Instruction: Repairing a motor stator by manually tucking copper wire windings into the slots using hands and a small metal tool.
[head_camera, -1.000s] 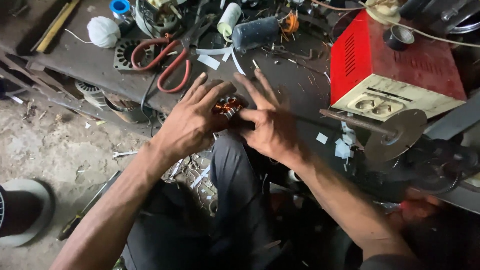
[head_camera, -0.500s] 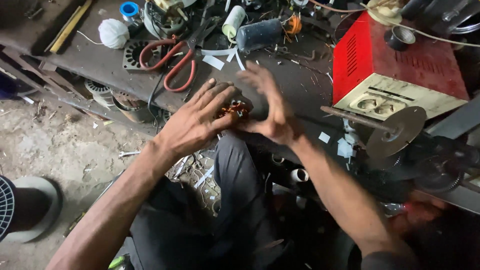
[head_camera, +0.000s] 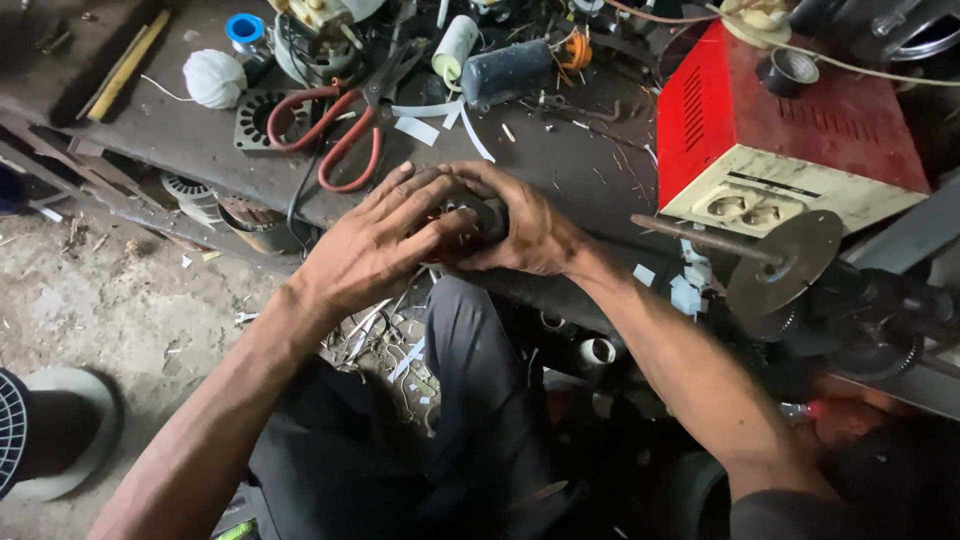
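My left hand (head_camera: 375, 245) and my right hand (head_camera: 525, 230) are cupped together around a small motor part with copper windings (head_camera: 478, 218) at the front edge of a dark, cluttered workbench (head_camera: 570, 170). The part is almost wholly hidden under my fingers; only a dark rounded bit shows between the hands. My left hand lies over it from the left with fingers spread. From the right, my other hand wraps around it with fingers curled.
Red-handled scissors (head_camera: 335, 130), a ball of white string (head_camera: 214, 78) and a dark cylinder (head_camera: 505, 70) lie on the bench behind my hands. A red and cream box with sockets (head_camera: 780, 140) stands at right, next to a shaft with a metal disc (head_camera: 790, 262). Dirt floor lies at left.
Both hands have closed in over the motor part, so the copper windings that showed before are now covered. The right fingers curled from raised and spread to wrapped around it.
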